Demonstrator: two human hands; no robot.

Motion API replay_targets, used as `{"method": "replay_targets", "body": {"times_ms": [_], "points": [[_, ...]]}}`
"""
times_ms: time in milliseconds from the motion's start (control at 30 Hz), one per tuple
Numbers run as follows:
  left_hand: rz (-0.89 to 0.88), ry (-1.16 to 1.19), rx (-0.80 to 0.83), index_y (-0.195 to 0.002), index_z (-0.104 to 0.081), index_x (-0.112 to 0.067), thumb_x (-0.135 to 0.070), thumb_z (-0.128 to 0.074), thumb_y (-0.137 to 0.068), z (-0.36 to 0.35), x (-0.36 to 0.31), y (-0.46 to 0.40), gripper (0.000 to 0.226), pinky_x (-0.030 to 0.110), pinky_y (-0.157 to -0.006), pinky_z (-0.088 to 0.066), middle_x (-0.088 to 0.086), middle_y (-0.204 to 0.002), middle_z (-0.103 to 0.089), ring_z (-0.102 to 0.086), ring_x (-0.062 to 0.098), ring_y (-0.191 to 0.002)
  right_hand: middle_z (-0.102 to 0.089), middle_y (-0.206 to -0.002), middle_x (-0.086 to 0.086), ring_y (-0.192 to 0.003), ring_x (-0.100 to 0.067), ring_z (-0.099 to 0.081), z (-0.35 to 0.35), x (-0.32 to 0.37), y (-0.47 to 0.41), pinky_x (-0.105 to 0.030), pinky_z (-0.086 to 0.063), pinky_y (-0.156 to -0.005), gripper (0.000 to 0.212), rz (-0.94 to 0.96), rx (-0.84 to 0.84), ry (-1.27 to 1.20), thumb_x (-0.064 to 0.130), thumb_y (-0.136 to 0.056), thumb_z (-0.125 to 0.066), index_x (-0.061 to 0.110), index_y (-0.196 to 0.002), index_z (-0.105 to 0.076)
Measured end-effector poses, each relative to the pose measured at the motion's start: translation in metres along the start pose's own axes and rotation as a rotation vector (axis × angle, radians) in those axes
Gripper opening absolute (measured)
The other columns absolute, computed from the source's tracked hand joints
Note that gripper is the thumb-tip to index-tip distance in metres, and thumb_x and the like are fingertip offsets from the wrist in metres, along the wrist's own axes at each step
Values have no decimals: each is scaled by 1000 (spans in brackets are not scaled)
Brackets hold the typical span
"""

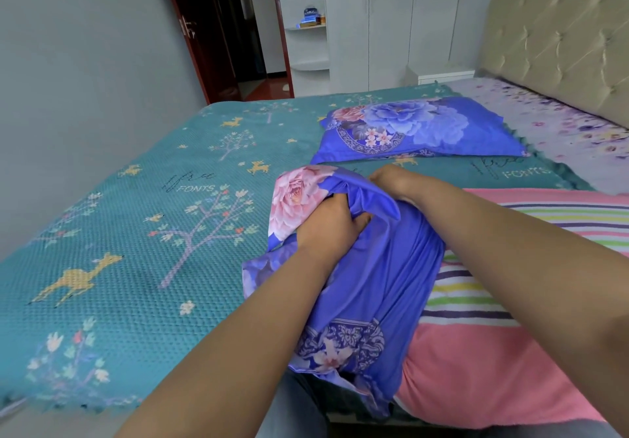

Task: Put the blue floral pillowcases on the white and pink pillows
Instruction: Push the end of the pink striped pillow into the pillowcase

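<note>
Both hands, left and right, grip bunched pillowcase fabric; bedspread reads "FONTS".

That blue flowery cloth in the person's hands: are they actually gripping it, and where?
Yes. Both hands grip the blue floral pillowcase at its bunched upper end: the left hand clutches a gathered fold, the right hand holds the fabric just beyond.
</note>
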State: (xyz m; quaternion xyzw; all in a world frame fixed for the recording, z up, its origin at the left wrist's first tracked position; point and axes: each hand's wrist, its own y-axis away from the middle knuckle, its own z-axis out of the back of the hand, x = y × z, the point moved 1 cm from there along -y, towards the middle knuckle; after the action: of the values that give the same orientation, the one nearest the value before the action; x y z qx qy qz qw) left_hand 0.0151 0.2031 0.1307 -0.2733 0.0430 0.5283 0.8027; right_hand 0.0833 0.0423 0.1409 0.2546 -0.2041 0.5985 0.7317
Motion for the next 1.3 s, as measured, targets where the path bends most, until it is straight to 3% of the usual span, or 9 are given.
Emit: {"method": "replay_targets", "body": {"times_ms": [133, 267, 433, 700, 800, 900, 1033, 1167, 1300], "points": [[-46, -2, -49, -84, -55, -14, -47, -54, -87, 1, 2, 2, 33, 29, -61, -31, 8, -90, -66, -61, 27, -83, -61, -83, -23, -81, -26, -55, -1, 3, -5, -29, -37, -67, 31, 22, -155, 21, 21, -95, -51, -1, -75, -61], [-43, -45, -62, -94, -59, -11, -50, -51, -88, 3, -1, 0, 41, 31, -62, -34, 11, -95, -67, -62, 31, -87, -58, -119, -28, -113, -38, -54, 5, 3, -12, -36, -40, -88, 39, -48, -335, -37, 25, -100, -41, -9, -108, -59], [22, -3, -84, -106, -51, -8, -50, -54, -87, 10, -5, -2, 47, 38, -69, -42, 15, -104, -65, -61, 35, -95, -55, -123, -28, -114, -41, -52, 18, -8, -8, -43, -41, -92, 38, 5, -364, 147, 25, -102, -33, -5, -112, -55], [139, 532, -112, -120, -55, -12, -35, -67, -80, 8, 11, -4, 47, 34, -82, -48, 9, -111, -67, -60, 28, -103, -56, -122, -26, -112, -40, -54, 48, -69, 13, -44, -43, -93, 34, -128, -469, 248, 25, -100, -35, 1, -115, -54], [217, 659, -71, -101, -62, -6, -32, -56, -89, 3, 18, -9, 28, 33, -84, -47, 14, -97, -66, -61, 26, -91, -55, -127, -23, -116, -37, -52, 43, -69, 17, -41, -40, -94, 44, -159, -364, 261, 40, -98, -43, 2, -118, -53], [394, 768, 34, -101, -59, -4, -44, -36, -98, 3, 24, -14, 46, 30, -87, -43, 14, -108, -63, -58, 23, -102, -49, -137, -17, -122, -33, -49, 32, -64, 21, -40, -38, -103, 63, -235, -85, 408, 56, -95, -35, 4, -127, -52], [318, 616, 52, -92, -53, -15, -24, -49, -93, 0, 21, -15, 10, 25, -76, -35, 9, -108, -63, -58, 25, -104, -35, -150, -9, -133, -30, -39, 22, -65, 4, -41, -29, -110, 101, -348, 104, 495, 87, -72, -27, 13, -139, -43], [310, 579, 60, -89, -52, -17, -26, -53, -89, -3, 18, -17, 9, 27, -74, -37, 6, -101, -65, -59, 27, -97, -43, -142, -18, -124, -30, -48, 23, -28, 20, -31, -38, -96, 42, -240, 76, 380, 24, -100, -37, -2, -133, -46], [237, 554, -4, -93, -57, -15, -33, -58, -84, -2, 18, -21, 20, 27, -71, -41, 1, -92, -66, -61, 24, -87, -52, -131, -19, -107, -27, -56, 28, -5, 11, -30, -44, -88, 37, -148, 30, 174, 25, -99, -41, -3, -118, -58]]}}
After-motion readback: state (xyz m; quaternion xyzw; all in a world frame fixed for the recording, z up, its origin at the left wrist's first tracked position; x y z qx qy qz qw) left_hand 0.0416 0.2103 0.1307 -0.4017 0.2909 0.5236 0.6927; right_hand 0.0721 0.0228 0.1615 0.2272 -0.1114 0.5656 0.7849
